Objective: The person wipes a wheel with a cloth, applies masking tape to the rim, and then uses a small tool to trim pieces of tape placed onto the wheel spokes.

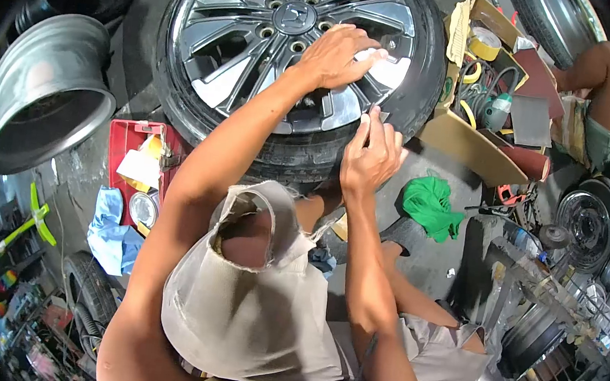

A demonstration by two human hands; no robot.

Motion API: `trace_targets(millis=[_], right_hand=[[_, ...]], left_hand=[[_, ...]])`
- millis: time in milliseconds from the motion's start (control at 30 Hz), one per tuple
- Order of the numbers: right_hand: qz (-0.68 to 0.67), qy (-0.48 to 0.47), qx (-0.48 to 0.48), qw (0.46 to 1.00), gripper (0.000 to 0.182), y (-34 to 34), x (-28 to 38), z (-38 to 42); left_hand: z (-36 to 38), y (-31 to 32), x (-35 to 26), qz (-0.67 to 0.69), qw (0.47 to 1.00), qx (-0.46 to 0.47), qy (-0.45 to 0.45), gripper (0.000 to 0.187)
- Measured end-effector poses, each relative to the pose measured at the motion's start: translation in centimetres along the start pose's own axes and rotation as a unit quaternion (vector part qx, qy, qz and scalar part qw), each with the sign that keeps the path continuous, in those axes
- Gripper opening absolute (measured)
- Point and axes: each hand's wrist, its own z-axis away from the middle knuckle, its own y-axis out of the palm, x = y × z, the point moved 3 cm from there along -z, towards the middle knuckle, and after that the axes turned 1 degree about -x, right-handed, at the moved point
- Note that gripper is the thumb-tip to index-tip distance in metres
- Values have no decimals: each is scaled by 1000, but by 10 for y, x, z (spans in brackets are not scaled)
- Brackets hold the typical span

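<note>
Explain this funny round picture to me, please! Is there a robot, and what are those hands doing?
No robot here, just a person with two bare hands. The only picture comes from a camera worn on the person's head, looking forward and down. The left hand is on a shiny metal wheel with a black tyre around it. The right hand is at the wheel's near edge. Its fingers might be pinching something small, but I can't tell. On the floor nearby are a red crate, a green cloth and a cardboard box with a roll of tape in it.
</note>
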Motion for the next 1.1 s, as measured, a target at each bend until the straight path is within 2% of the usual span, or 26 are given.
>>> trace_targets(millis=[267,400,433,533,567,667,733,800,933,1000,1100], right_hand=[[-16,40,27,999,26,1,-3,5],[-4,5,-14,1000,27,8,-9,-14],[0,-4,1,1000,26,6,-9,-7],[-21,-3,31,999,27,-2,-3,5],[-15,-31,13,999,28,0,-6,3],[8,-43,28,999,26,0,-16,-18],[-27,-78,34,996,28,-7,-15,-13],[-33,-69,91,993,25,-12,-12,-7],[-32,-98,70,992,25,-7,-13,-25],[-56,-105,82,990,25,-8,-11,-22],[-81,-125,101,984,23,-16,-16,-24]], left_hand=[[2,3,4,-14,1000,-2,-4,50],[2,4,6,31,999,-8,20,49],[2,3,5,42,999,12,-7,48],[1,-2,1,31,999,10,-7,48],[2,-1,3,31,999,5,-20,47],[5,1,6,30,999,-21,8,45],[9,3,1,29,999,-18,-3,45],[5,-2,1,14,999,-39,5,44],[7,3,2,26,999,-18,-6,44],[4,-2,2,8,999,-50,13,44],[4,3,8,10,999,-32,5,45]])
